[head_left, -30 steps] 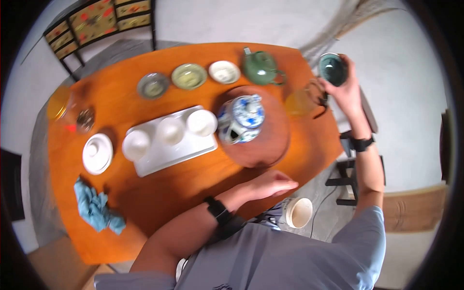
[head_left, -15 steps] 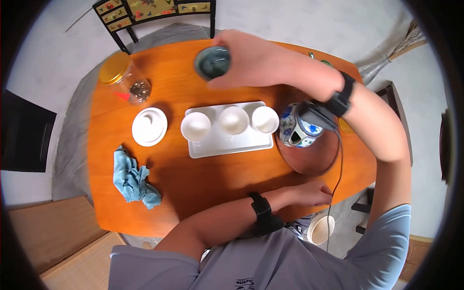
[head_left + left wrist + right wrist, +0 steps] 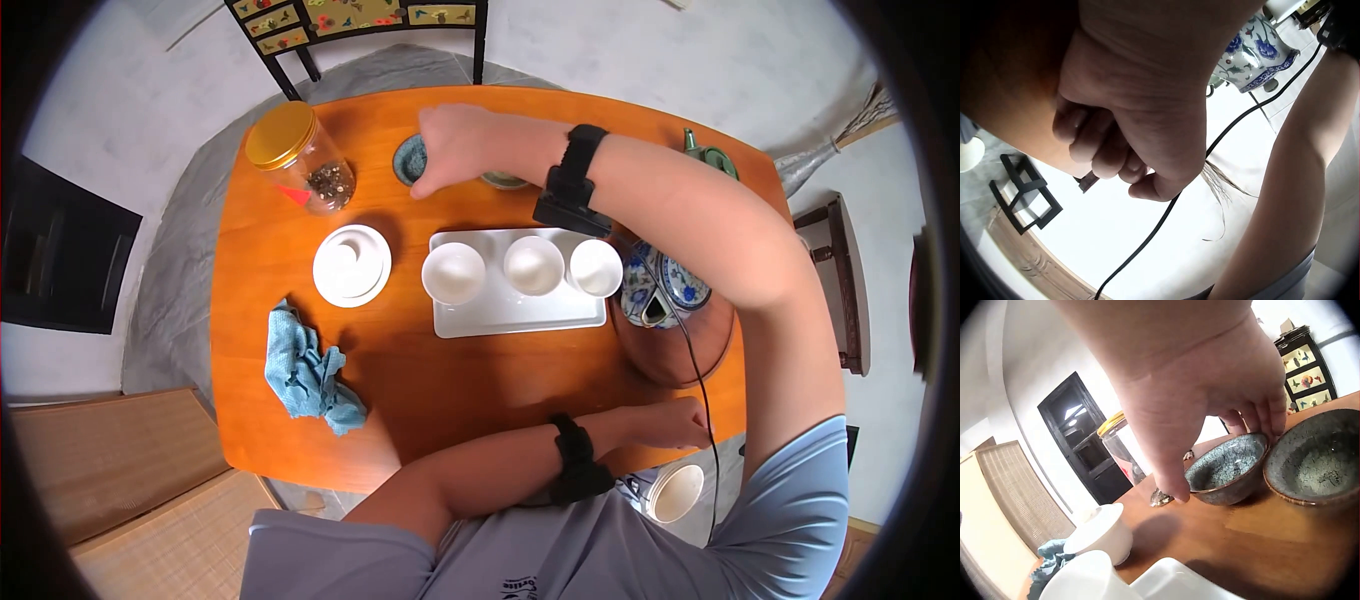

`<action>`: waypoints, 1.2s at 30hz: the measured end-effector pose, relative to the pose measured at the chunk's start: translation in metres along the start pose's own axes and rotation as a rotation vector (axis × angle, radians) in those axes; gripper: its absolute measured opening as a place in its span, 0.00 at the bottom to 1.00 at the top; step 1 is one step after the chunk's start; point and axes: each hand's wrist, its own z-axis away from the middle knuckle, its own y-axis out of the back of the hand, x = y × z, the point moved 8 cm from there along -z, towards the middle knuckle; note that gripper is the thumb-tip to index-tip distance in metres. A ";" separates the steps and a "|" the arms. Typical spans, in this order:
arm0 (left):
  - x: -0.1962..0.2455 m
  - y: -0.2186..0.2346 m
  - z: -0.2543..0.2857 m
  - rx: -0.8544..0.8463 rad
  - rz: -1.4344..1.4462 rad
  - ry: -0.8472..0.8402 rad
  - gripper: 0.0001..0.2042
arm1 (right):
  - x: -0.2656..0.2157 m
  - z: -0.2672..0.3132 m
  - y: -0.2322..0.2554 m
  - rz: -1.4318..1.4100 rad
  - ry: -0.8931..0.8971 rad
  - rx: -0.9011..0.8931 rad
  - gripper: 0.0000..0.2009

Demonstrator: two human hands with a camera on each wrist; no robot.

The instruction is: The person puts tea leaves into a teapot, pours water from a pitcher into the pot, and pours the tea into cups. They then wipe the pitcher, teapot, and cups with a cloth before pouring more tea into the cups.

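My right hand [image 3: 455, 150] pinches the small blue-green bowl [image 3: 408, 160] at the far side of the table. In the right wrist view, the thumb of my right hand [image 3: 1197, 394] lies at the near rim of the crackled bowl [image 3: 1230, 465] and the fingers at its opposite rim. The bowl appears to rest on the wood, close beside a larger dark grey bowl [image 3: 1319, 465]. Near the table's front edge is my left hand [image 3: 665, 422], idle. The left wrist view shows the left hand [image 3: 1135, 106] with fingers loosely curled and nothing in them.
A white tray [image 3: 520, 320] carries three white cups. Around it are a lidded white dish [image 3: 352, 265], a gold-lidded jar [image 3: 300, 160], a blue cloth [image 3: 308, 370] and a blue-and-white teapot [image 3: 650, 290] on a round brown board [image 3: 680, 365]. A black cable [image 3: 700, 380] hangs across the right side.
My right hand has carried the bowl from the right, across the table, and lowered it to the far left-centre. The left hand stays near the front edge; the view has shifted.
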 end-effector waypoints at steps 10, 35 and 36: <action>0.006 0.002 0.004 0.025 -0.019 0.052 0.14 | 0.015 0.019 0.016 -0.078 -0.052 -0.070 0.44; 0.003 0.002 0.003 0.019 0.031 0.045 0.16 | 0.002 0.026 -0.004 0.096 0.112 -0.003 0.37; 0.005 0.002 0.004 0.023 0.028 0.046 0.16 | 0.003 0.027 -0.002 0.096 0.112 -0.004 0.37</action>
